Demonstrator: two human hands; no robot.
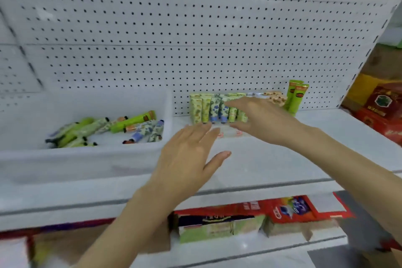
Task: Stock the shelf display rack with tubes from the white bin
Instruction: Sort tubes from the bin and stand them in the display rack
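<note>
A: While both hands hang spread over the shelf, what does each grip hold?

B: Nothing that I can make out. The left hand (191, 148) is flat and released, fingers splayed, just in front of the display rack (228, 134). The right hand (261, 118) is also open, its fingers (236, 104) resting against the tops of the standing tubes (214, 109), as if steadying or squaring them.

A: How far along is the stocking?

B: Partly done, I judge. One cluster stands upright in the clear rack at the back of the shelf (282, 159), against the pegboard (195, 50). Plenty lie loose in the white bin (87, 159), just left of the rack.

A: Counts?

B: Blur makes it rough. Standing in the rack: about six or seven visible, green-patterned and blue-patterned, with more hidden behind the right hand. Two taller bright green tubes (295, 98) stand at the right end. In the bin: roughly ten tubes (121, 128) in a heap, mostly green, a few blue-flowered. I cannot count them exactly.
</note>
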